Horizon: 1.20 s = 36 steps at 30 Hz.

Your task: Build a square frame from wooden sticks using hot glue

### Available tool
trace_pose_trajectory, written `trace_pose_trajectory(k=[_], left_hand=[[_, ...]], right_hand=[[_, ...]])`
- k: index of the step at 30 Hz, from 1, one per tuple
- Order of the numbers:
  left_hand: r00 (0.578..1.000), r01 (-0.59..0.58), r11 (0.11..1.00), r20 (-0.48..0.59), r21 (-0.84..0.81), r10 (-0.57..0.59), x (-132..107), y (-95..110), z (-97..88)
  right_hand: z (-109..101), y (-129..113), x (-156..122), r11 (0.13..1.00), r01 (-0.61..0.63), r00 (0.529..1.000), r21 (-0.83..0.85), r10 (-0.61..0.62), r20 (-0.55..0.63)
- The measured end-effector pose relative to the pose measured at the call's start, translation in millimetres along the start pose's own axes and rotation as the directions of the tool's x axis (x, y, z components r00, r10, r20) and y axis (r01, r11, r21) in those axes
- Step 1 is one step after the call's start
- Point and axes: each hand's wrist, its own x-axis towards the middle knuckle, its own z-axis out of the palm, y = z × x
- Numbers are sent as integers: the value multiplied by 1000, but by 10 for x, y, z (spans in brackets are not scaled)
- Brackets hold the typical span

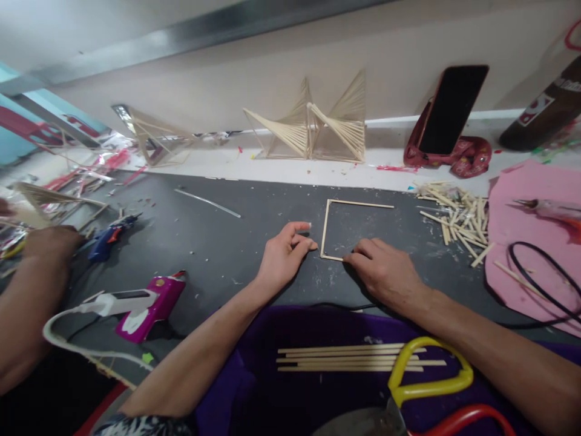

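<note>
A three-sided frame of thin wooden sticks (325, 229) lies flat on the dark grey table (227, 242), its right side unclosed. My right hand (385, 266) is closed on the frame's near stick, with the fingertips low at the tabletop and part of the stick hidden beneath them. Just left of the near-left corner is my left hand (285, 253), holding nothing, its index finger stretched out and apart from the thumb. A clear glue stick (207, 203) rests farther left on the table.
Stick models (290, 136) stand along the wall, near a propped phone (454, 109). Short sticks (463, 218) are heaped at right beside pink foam (508, 254) and a glue gun (554, 209). A purple tray (254, 375) holds sticks and scissors (431, 393). A co-worker's arm (40, 284) reaches in.
</note>
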Motion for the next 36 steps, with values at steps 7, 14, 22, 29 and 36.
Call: trace_pose_trajectory(k=[7,14,22,29,36], left_hand=[[999,-40,998,-16,-51,40,-27,-94,-119],[993,-115,988,-21,106,117,-98,-93,-126],[924,-367,877,16,310,381,-201,-58,25],[883,-445,781,73,438,463,-228,-78,72],[898,-436,789,153,433,412,-226,-3,108]], right_hand=[[5,7,-12,1000,23,1000,-21,-23,16],[7,9,-7,1000,18,1000,-22,-18,22],[16,5,-19,1000,13,1000,-21,-13,17],[3,3,-11,1000,5,1000,-7,-5,26],[0,1,-16,1000,13,1000,-10,-13,15]])
